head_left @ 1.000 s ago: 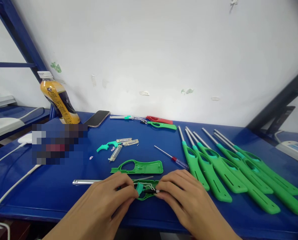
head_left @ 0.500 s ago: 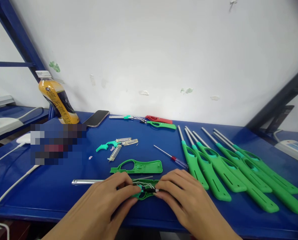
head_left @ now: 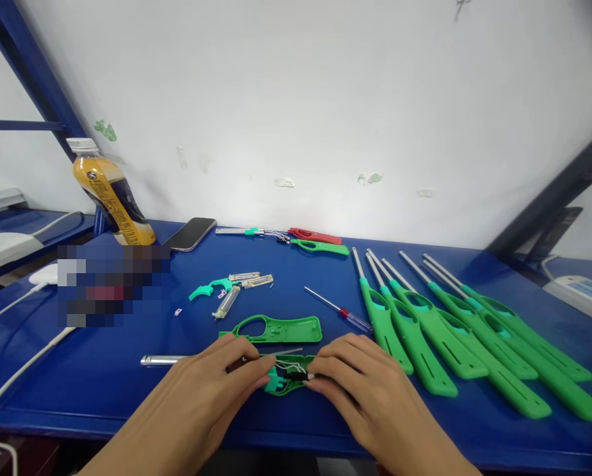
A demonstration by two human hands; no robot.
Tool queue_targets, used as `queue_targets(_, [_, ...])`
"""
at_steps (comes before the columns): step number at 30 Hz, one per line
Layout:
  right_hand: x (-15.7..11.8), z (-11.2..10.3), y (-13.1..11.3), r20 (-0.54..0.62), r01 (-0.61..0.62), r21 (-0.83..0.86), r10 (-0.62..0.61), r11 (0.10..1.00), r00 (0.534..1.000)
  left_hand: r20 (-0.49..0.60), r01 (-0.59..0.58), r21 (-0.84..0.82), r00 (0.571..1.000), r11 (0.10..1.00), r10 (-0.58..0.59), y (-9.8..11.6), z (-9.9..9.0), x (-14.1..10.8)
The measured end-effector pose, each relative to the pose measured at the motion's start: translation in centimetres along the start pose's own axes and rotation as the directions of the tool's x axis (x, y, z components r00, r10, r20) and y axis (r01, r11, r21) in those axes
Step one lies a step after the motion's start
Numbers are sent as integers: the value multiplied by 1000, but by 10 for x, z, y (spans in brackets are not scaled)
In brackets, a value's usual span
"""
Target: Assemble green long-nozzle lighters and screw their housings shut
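An opened green half shell of a long-nose lighter (head_left: 303, 363) lies at the table's front, with white wires and a black igniter (head_left: 296, 376) in it. My left hand (head_left: 229, 373) is closed, its thumb and index finger at a teal trigger (head_left: 274, 380). Out to its left sticks the lighter's metal tube (head_left: 161, 360), partly covered by the hand. My right hand (head_left: 352, 377) pinches the pale end of the black igniter at the shell's right side. Just behind lies the other green half shell (head_left: 290, 329), inner side up.
Several assembled green lighters (head_left: 434, 344) lie at right, beside a screwdriver (head_left: 338, 309). Clear fuel tanks (head_left: 227, 302) and a loose teal trigger (head_left: 201, 291) lie left of centre. Farther back are a phone (head_left: 192, 234), a bottle (head_left: 112, 195) and red and green lighter shells (head_left: 315, 236).
My left hand has shifted slightly left and its thumb has drawn back, so more of the teal trigger shows. My right hand stays at the igniter's end.
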State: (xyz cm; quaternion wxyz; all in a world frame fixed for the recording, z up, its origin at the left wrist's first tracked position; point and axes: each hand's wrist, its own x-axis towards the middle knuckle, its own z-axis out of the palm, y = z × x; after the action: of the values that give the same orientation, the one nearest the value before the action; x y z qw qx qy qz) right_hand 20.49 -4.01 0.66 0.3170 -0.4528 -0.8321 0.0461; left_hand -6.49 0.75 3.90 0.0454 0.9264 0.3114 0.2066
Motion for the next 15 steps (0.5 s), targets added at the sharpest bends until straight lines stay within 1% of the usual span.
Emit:
queue_targets(5, [-1,0,0,6,-5,4,5,1000,1000,-33,-36,164,999,986,42,-6,5,-4])
queue_targets(7, [-1,0,0,5,-7,5,7,1000,1000,-36,-62,201,997,978,70,-8,6,-4])
queue_targets(10, [0,0,0,2,-7,2,7,1000,1000,-18,-68,213,997,975,73,-9,5,-3])
queue_targets(15, [0,1,0,3,-6,4,6,1000,1000,-4,-78,172,997,982,80,-5,7,-3])
